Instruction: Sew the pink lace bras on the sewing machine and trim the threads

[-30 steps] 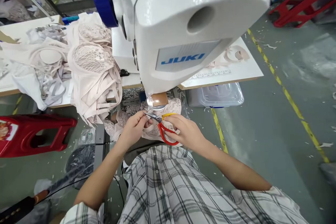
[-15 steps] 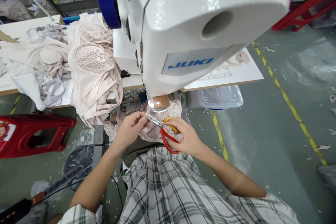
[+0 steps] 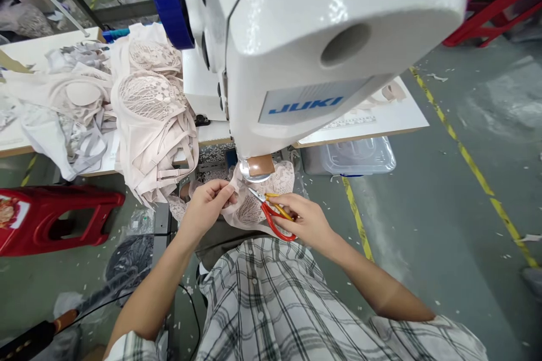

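Observation:
My left hand (image 3: 210,203) pinches the pale edge of a lace bra (image 3: 250,208) between thumb and fingers. The bra hangs below the sewing head, over my lap. In my right hand (image 3: 305,219) is a pair of scissors (image 3: 271,215) with one red and one yellow handle loop. Their metal blades point up and left, over the bra and just right of my left fingers. The blades look nearly closed. Directly above both hands is the white sewing machine (image 3: 305,56), and its lower end hides part of the bra.
A pile of beige bras (image 3: 148,96) lies on the white table (image 3: 412,113) to the left, with paler bras (image 3: 63,124) beside it. A red stool (image 3: 93,225) stands at left. Under the table's right side sits a clear plastic box (image 3: 358,156).
The scissors have moved away from my left fingertips, to the right, and their blades have come down over the lace. My left hand has shifted slightly left, still pinching the bra.

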Demonstrator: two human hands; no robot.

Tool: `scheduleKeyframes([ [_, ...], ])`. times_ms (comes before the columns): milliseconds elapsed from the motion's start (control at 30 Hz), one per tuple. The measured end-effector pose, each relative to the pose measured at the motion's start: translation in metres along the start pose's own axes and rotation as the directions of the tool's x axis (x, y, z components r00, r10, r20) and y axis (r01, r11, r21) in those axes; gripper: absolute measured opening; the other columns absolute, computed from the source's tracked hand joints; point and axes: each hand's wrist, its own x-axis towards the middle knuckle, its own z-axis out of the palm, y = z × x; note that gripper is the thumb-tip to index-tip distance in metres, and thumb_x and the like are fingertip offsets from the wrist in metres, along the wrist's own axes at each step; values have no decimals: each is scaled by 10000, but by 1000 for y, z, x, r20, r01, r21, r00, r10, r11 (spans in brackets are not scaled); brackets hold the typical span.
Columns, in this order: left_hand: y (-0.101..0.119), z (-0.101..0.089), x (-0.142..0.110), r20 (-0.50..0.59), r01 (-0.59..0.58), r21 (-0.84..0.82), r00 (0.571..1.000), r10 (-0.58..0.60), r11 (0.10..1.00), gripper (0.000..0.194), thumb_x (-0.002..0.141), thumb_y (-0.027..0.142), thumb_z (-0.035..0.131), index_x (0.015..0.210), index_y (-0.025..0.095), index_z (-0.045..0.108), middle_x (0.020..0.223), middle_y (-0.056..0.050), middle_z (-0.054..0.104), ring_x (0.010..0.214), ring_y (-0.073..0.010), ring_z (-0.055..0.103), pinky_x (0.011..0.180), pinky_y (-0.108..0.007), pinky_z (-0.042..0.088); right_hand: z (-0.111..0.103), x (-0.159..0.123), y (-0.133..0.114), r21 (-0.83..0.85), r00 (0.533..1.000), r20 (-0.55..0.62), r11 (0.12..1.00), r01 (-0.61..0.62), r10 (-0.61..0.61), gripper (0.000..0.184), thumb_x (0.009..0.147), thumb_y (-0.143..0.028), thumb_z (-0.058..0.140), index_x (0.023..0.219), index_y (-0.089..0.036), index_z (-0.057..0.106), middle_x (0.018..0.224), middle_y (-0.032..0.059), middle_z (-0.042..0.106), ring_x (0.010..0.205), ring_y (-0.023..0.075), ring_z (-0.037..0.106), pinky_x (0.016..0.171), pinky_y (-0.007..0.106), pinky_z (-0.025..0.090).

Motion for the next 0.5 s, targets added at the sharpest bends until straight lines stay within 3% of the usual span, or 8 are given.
scheduleKeyframes([
  [67,-2,-2,1,-40,-51,48,998,53,998,267,927,414,549,851,197,685,815,-21,714,706,-132,597,624,-222,451,-11,-7,7,-24,999,17,999,-36,36,313,868,-261,636,1179,-290,665,1074,38,733,718,159,660,676,307,543],
  [167,-9,-6,2,-134,-175,325,964,229,930,240,927,372,537,925,202,705,882,-40,726,782,-161,636,688,-248,468,-38,-9,22,-122,986,87,984,-133,144,310,864,-331,639,1168,-279,672,1012,41,734,660,160,631,624,306,519],
  [267,-13,-9,4,-154,-209,568,923,352,796,275,924,334,511,1090,200,684,812,-32,710,711,-163,629,658,-259,465,-72,12,47,-289,953,-25,910,-297,303,398,853,-433,632,1198,-235,652,965,70,738,710,216,661,618,334,507],
  [333,-12,-11,7,-94,-232,578,933,347,782,297,930,327,483,1122,205,674,810,-33,719,685,-162,641,637,-258,477,-94,39,70,-380,925,-180,844,-378,334,436,855,-471,613,1190,-194,651,990,111,735,783,268,677,636,360,496],
  [400,-8,-16,11,13,-246,504,961,278,828,304,947,334,448,1095,206,681,847,-48,740,707,-170,672,635,-260,500,-115,72,95,-450,918,-288,808,-382,273,424,867,-448,594,1180,-170,662,1053,151,726,871,310,673,691,392,491],
  [500,-2,-25,20,195,-253,382,962,190,889,330,966,335,427,1189,194,625,936,-69,759,790,-187,714,668,-275,535,-136,111,118,-539,959,-265,809,-235,102,352,891,-344,550,1136,-138,695,1126,196,704,1019,341,636,845,450,481],
])
